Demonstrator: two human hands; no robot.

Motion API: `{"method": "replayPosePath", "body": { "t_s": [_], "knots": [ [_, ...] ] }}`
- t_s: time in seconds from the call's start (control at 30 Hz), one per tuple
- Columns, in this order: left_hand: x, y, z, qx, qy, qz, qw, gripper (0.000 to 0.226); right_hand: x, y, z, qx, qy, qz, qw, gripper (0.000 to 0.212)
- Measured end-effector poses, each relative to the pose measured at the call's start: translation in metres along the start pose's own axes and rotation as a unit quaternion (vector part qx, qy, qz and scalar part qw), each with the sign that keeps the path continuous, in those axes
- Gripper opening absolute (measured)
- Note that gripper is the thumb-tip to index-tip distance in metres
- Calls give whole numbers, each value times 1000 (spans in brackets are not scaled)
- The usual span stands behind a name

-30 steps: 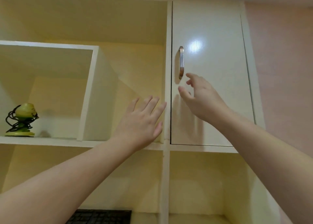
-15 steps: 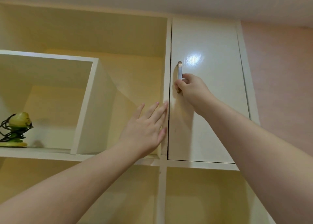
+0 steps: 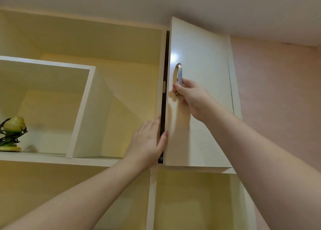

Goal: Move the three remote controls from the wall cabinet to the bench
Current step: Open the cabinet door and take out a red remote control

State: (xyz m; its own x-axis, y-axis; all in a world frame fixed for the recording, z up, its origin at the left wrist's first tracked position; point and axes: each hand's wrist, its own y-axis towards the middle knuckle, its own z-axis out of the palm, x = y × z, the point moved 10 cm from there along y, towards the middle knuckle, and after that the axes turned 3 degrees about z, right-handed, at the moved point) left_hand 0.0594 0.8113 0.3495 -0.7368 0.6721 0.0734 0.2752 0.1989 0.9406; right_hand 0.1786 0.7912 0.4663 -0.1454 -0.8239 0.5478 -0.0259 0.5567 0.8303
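White and glossy, the flat laminate door (image 3: 199,99) of the wall cabinet stands ajar, its left edge swung clear of the frame so that a narrow dark gap (image 3: 164,90) runs down beside it. The three remote controls are not to be seen; if they are in there, they lie behind that door, in a dark interior that shows nothing yet.

The person's right hand (image 3: 190,97) is clamped on the lower part of the brushed metal bar handle (image 3: 179,73), fingers curled round it and pulling. The left hand (image 3: 149,141) is held flat and spread, its fingertips slipped into the gap at the door's lower edge and its thumb lying on the door's face, gripping nothing.

Half a second ago the door lay flush and shut, with the right hand only just arriving at the handle; a second ago that hand was short of it and the left hovered off the frame. So the seal has just been broken, which I judge to be the first real step: nothing can be taken out until the door swings wide.

Further left are open cream shelves (image 3: 52,158), one holding a small yellow-green gadget wound in black cord (image 3: 13,134). Pink wall (image 3: 278,90) lies to the right.
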Motion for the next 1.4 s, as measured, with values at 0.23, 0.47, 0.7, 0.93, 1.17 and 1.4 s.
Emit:
{"method": "replayPosePath", "body": {
  "t_s": [0.23,0.47,0.7,0.93,1.17,1.4],
  "knots": [
    [-22,-20,24,60,-325,-170,928,44,19,-19,-13,-34,26,24,999,15],
    [-30,-28,17,42,-359,-211,908,32,23,-46,-11,-79,-51,27,995,47],
    [-49,-36,3,26,-341,-226,912,12,11,-65,6,-134,-376,-23,916,108],
    [-67,-39,-2,26,-328,-192,925,18,32,-85,-7,-141,-442,-47,885,109],
    [-117,-50,-3,57,-427,-97,897,51,65,-112,-53,-126,-412,-56,901,101],
    [-200,-43,6,86,-478,-2,874,34,75,-144,-126,-76,-304,-66,947,91]
  ]
}}
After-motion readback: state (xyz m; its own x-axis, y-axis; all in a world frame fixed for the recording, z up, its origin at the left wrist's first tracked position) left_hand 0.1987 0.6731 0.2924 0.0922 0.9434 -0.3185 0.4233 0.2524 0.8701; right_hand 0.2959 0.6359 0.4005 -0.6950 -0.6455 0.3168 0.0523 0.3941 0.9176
